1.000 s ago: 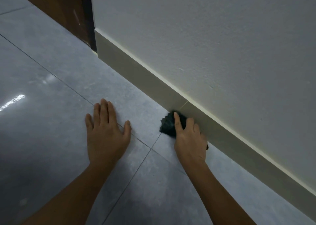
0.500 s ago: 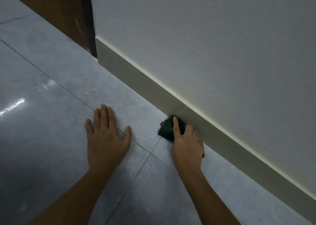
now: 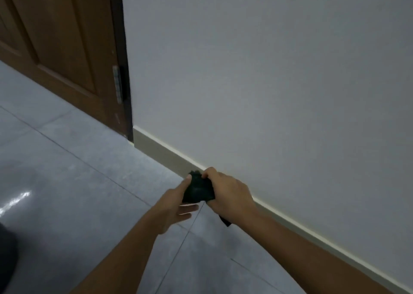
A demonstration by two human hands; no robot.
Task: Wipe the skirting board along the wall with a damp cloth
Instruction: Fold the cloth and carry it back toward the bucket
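A dark cloth [image 3: 197,189] is bunched between both hands, lifted off the floor just in front of the wall. My right hand [image 3: 230,196] grips it from the right, and a corner of the cloth hangs below that wrist. My left hand [image 3: 176,206] holds its left side, thumb up against the cloth and fingers underneath. The beige skirting board [image 3: 161,151] runs along the foot of the white wall [image 3: 268,81] from the door frame down to the lower right, partly hidden behind my hands.
A brown wooden door [image 3: 58,47] with a dark frame [image 3: 124,70] stands at the left end of the skirting board. Grey glossy floor tiles [image 3: 67,193] spread to the left. A dark shape [image 3: 6,255] sits at the left edge.
My left hand has left the floor and joined the right on the cloth. The cloth has come away from the skirting board. The view has risen, showing more door.
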